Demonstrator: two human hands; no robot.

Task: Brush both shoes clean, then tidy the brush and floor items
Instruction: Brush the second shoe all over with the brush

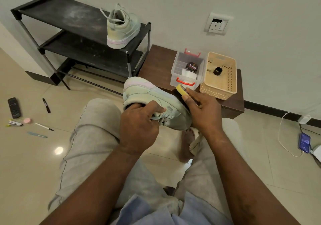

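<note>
One seemingly light, soft shoe point(149, 96) is being held at its opening by the left grip point(139, 122), the brush point(181, 89) by the right grip point(203, 110).

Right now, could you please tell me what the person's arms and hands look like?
Both are bare: the left hand and right hand wear no gloves, rings or watch, and the left forearm and right forearm show no sleeve up to the frame edge.

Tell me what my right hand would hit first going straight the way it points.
Likely the clear box just past the brush the right hand holds, though depth is unclear.
</note>
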